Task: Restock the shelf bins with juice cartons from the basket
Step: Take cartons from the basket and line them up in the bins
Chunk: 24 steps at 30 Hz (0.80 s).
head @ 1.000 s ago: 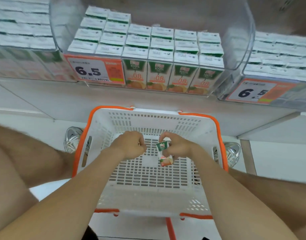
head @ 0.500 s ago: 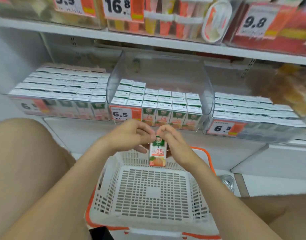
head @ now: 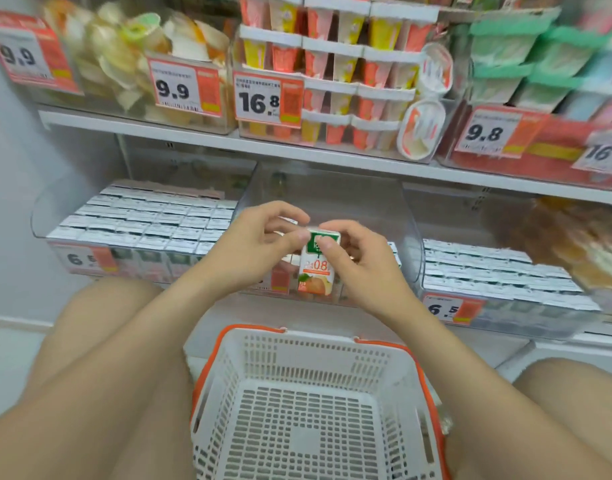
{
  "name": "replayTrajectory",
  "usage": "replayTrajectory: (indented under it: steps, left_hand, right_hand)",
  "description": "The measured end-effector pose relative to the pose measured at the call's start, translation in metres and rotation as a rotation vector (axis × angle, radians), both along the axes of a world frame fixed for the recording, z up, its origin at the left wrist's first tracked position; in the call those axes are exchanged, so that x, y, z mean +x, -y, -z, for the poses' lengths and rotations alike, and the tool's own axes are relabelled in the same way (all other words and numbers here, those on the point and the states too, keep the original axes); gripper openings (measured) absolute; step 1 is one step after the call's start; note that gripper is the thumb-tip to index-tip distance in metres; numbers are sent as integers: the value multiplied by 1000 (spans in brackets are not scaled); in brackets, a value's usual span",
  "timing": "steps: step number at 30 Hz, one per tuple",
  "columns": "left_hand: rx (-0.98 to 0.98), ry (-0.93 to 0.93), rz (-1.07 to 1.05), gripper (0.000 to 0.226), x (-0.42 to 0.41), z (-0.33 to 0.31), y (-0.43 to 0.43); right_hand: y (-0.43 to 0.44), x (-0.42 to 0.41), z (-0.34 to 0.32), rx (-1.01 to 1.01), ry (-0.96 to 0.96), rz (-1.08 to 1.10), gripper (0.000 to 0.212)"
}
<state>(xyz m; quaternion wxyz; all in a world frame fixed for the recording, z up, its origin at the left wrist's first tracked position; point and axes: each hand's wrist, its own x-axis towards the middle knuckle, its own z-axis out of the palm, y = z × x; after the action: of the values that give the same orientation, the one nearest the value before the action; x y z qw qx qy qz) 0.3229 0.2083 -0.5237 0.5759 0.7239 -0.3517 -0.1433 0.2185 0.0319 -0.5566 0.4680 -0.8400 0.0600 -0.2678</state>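
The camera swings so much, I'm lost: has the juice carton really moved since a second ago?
Yes. The juice carton has risen out of the basket and is now held before the middle bin.

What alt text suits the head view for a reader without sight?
The left hand and right hand pinch one upright juice carton before the middle shelf bin, above a white basket showing no cartons. The left bin and right bin hold packed carton rows.

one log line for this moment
juice carton: before middle bin | left hand: pinches top | right hand: grips it | basket: no cartons seen
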Motion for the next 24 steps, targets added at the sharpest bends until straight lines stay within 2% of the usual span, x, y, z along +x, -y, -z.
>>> replayTrajectory:
  steps: [2, 5, 7, 10, 13, 17, 19, 24]
  left_hand:
    - [34, 153, -56, 19, 17, 0, 8]
    - [254, 483, -172, 24, 41, 3, 15]
    - [417, 579, -132, 30, 53, 12, 19]
    - [678, 579, 0, 45, 58, 32, 25]
    - [785, 615, 71, 66, 57, 34, 34]
    - [961, 563, 72, 93, 59, 33, 44]
    - [1018, 516, 88, 92, 59, 37, 44]
    - [880, 613, 70, 61, 54, 40, 35]
  right_hand:
    - [10, 11, -7, -22, 42, 69, 19]
    - [30, 26, -16, -118, 71, 126, 22]
    - [47, 37, -15, -259, 38, 102, 25]
    - [71, 58, -5, -428, -30, 58, 26]
    - [83, 83, 7, -535, -138, 44, 27]
    - [84, 116, 23, -507, -270, 35, 26]
    - [81, 128, 28, -471, -394, -5, 24]
    - [83, 141, 28, -428, -549, -33, 28]
